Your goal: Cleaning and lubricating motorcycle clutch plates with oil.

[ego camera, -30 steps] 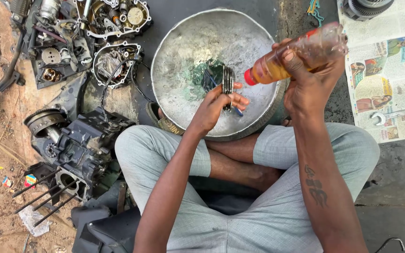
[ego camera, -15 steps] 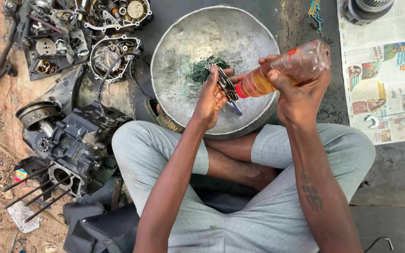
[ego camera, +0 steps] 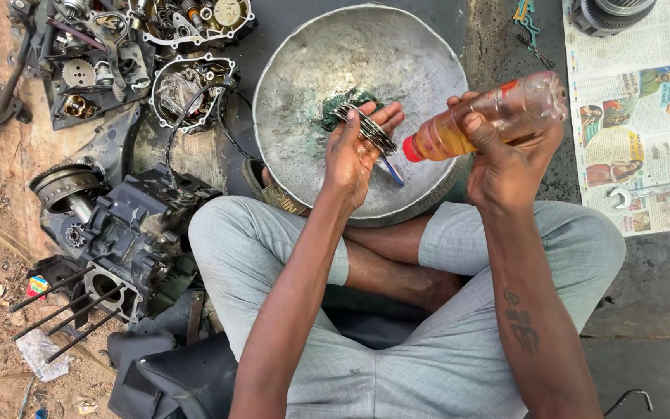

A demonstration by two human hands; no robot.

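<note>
Amber liquid filled the clear plastic bottle (ego camera: 498, 116), which the right hand (ego camera: 505, 159) had clamped round its mid-body, fingers wrapped over the top. Bottle lay nearly horizontal, long axis running from the right hand toward the left, red cap end (ego camera: 411, 148) tipped slightly down. That cap sat just beside, maybe touching, the stack of thin metal plates (ego camera: 366, 128) pinched in the left hand (ego camera: 354, 159); the stack was edge-up, thumb on one face and fingers on the other, w/ a small blue-tipped piece (ego camera: 391, 171) poking out below the palm. So the plates lay straight off the bottle's mouth, to the left of the right hand and nearer the left one.

Both hands hung over the big dented metal basin (ego camera: 304, 93), green residue (ego camera: 339, 109) just beyond the left fingers. Farther left of that hand: an engine block (ego camera: 118, 240) and open crankcase covers (ego camera: 188, 85) on the ground. Newspaper (ego camera: 645, 116) lay beyond the right hand.
</note>
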